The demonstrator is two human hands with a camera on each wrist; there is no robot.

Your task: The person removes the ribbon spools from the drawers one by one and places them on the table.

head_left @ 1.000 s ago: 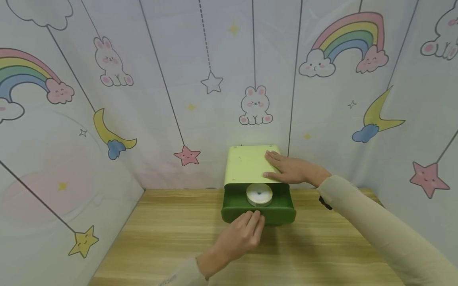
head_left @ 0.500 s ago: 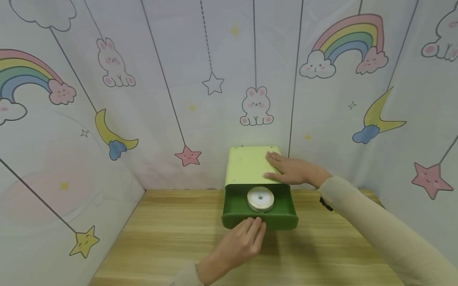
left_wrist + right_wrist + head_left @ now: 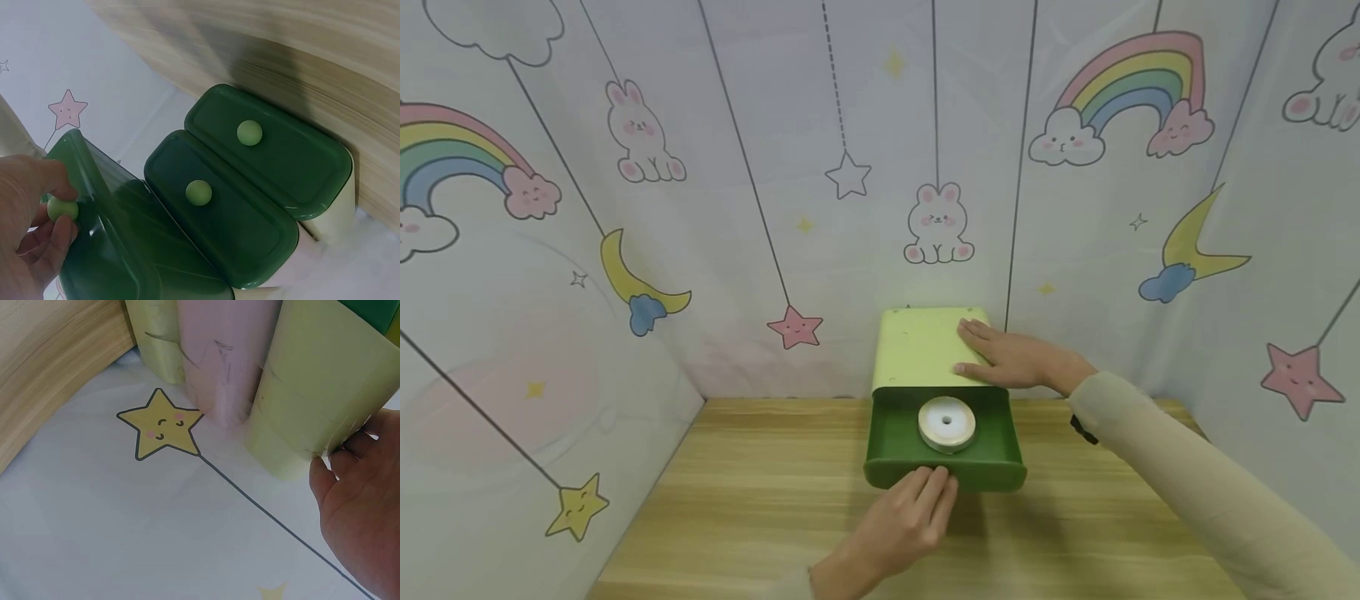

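Observation:
A small drawer cabinet (image 3: 917, 350) with a pale yellow-green top stands against the back wall. Its top green drawer (image 3: 992, 477) is pulled out, and a round white spool (image 3: 932, 425) with a central hole and a cream rim lies flat inside. My left hand (image 3: 891, 525) pinches that drawer's round light-green knob (image 3: 62, 209) between thumb and fingers, as the left wrist view shows. My right hand (image 3: 1018, 358) rests on the right side of the cabinet's top, fingers straight and spread. In the right wrist view its fingertips (image 3: 322, 478) touch the yellow-green casing.
Below the pulled-out drawer are two closed green drawers, the middle one (image 3: 219, 219) and the bottom one (image 3: 269, 162), each with a round knob. The cabinet stands on a wood-grain table (image 3: 760, 492). A white curtain (image 3: 820, 250) printed with rabbits, stars and rainbows encloses the back and sides.
The top drawer has slid farther out toward me, pulled by my left hand, and the spool inside has come into fuller view. My right hand has stayed on the cabinet's top.

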